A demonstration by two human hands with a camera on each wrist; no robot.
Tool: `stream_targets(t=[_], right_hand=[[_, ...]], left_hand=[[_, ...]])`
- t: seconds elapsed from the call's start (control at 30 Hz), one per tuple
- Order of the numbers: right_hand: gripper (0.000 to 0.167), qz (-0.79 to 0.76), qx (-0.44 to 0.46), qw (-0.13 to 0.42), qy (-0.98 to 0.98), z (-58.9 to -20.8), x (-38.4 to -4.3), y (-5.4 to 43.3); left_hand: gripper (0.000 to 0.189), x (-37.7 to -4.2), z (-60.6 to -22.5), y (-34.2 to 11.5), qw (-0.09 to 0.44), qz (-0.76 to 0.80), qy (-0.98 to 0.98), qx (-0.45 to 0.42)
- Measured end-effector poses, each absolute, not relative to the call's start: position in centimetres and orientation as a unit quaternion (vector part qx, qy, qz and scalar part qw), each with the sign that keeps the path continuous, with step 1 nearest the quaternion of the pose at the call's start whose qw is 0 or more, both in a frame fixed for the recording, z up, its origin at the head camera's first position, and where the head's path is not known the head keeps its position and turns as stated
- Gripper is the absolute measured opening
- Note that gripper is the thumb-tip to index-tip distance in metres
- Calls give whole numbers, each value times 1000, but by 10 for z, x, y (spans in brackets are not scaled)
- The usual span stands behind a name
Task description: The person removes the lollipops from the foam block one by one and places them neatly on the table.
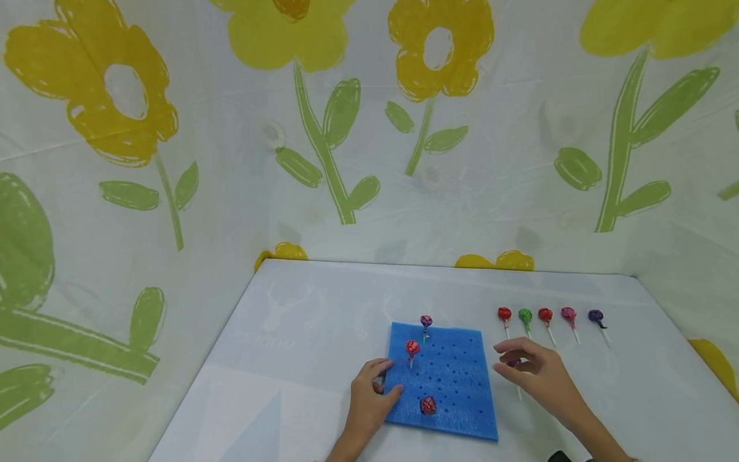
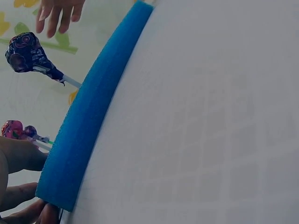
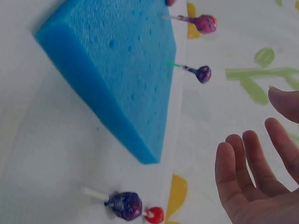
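Observation:
My left hand holds the left edge of a blue foam board dotted with holes, the thumb over its top face and other fingers at its side. Three wrapped lollipops stand in the board: a purple one on a green stick at the far edge, a red-and-pink one closer, and a dark red one near the front. Right of the board, my right hand hovers over a dark purple lollipop lying on the table. Its fingers are spread and loosely bent, with nothing between them.
Beyond the right hand lies a row of lollipops on the white table: red, green, another red, pink and dark purple. A flower-printed cloth hangs behind the table and along its sides.

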State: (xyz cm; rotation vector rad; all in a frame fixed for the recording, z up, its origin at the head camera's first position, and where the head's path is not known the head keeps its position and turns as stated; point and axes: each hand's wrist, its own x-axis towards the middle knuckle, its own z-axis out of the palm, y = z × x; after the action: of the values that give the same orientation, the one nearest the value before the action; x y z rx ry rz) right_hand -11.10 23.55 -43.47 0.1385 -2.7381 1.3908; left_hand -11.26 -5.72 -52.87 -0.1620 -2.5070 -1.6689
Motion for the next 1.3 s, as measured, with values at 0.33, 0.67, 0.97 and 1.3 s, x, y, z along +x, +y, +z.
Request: stream_targets(t=[0.33,0.67,0.97,1.3], right_hand=[[30,485,96,-5,-869,-448,-104,211],[29,528,178,-61,-828,-466,-95,191],[29,551,235,-80,-797,-480,-89,174],[31,576,254,-61,-774,-497,-91,156]], left_hand=[[43,-113,-530,-56,59,-553,-829,-51],[44,-113,-529,-56,41,-551,-833,-39],[44,-113,-529,-56,43,-551,-833,-39],[43,-112,-529,-56,56,-545,-835,-47]])
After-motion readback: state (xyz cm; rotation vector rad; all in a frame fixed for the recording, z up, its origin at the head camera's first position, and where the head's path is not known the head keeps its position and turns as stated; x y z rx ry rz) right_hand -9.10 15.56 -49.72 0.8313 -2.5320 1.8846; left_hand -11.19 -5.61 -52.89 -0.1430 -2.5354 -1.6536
